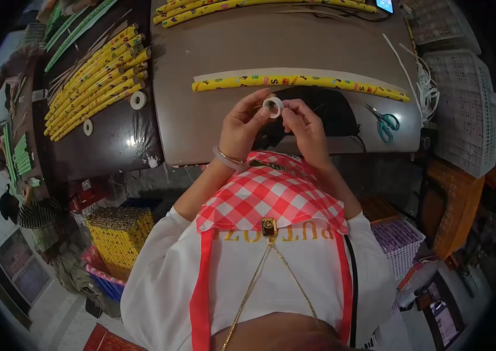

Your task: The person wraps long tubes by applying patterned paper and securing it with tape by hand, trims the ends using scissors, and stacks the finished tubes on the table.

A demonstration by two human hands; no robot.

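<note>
My left hand (244, 121) grips a small roll of white tape (279, 106) by its left side, thumb and fingers closed round the ring. At the tape's right edge, the fingertips of my right hand (306, 130) are pinched against it. Just beyond both hands lies a yellow patterned paper roll (300, 81), with a pale strip of paper along its far side. A black flat piece (330, 114), perhaps cloth or a bag, is under and behind my hands. To the right, teal-handled scissors (386, 124) rest on the table.
Yellow rolls (98, 79) are piled on the left table beside two tape rolls, one nearer (138, 100). More yellow rolls (248, 9) and a phone (385, 5) are at the far edge. White cables (426, 88) and a plastic basket (461, 111) stand right. Other people work far left.
</note>
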